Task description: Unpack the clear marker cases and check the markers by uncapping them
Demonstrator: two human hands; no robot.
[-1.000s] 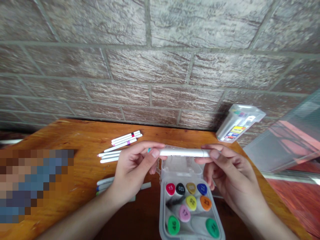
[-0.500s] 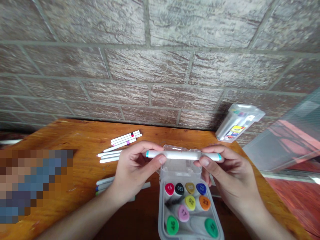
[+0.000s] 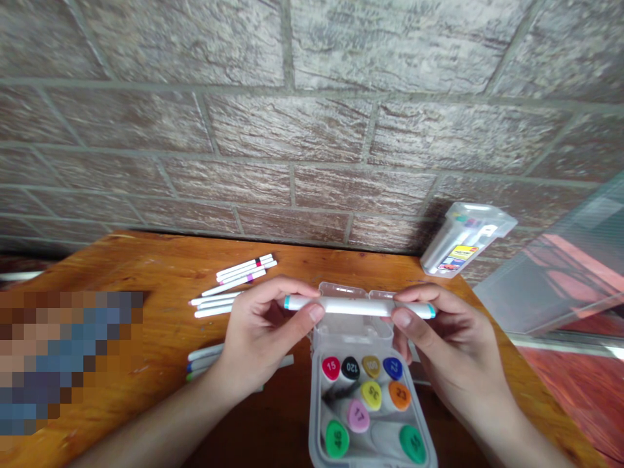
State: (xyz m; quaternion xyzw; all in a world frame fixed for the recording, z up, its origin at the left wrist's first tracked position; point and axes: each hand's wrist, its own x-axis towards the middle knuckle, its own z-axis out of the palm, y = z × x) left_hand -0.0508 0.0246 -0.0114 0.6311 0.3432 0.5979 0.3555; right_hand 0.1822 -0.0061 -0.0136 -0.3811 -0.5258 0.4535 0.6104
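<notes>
A white marker (image 3: 358,306) with turquoise bands at both ends lies level between my two hands. My left hand (image 3: 266,335) pinches it near its left end with thumb and fingers. At the other end my right hand (image 3: 451,338) grips the marker, thumb in front and fingers behind. Below it stands a clear plastic marker case (image 3: 314,416) with its lid (image 3: 348,325) swung back. Several numbered markers stand in the case, among them a red cap (image 3: 331,368), an orange cap (image 3: 399,394) and a pink cap (image 3: 358,415).
Several slim white pens (image 3: 234,279) lie on the wooden table (image 3: 151,273) at left. Thicker markers (image 3: 205,352) lie partly behind my left forearm. A closed clear case (image 3: 463,240) stands at the back right, by the brick wall (image 3: 312,130). A pixelated patch covers the left.
The marker's right end has dropped very slightly and shifted a little to the right with my right hand. The left hand and the case look the same.
</notes>
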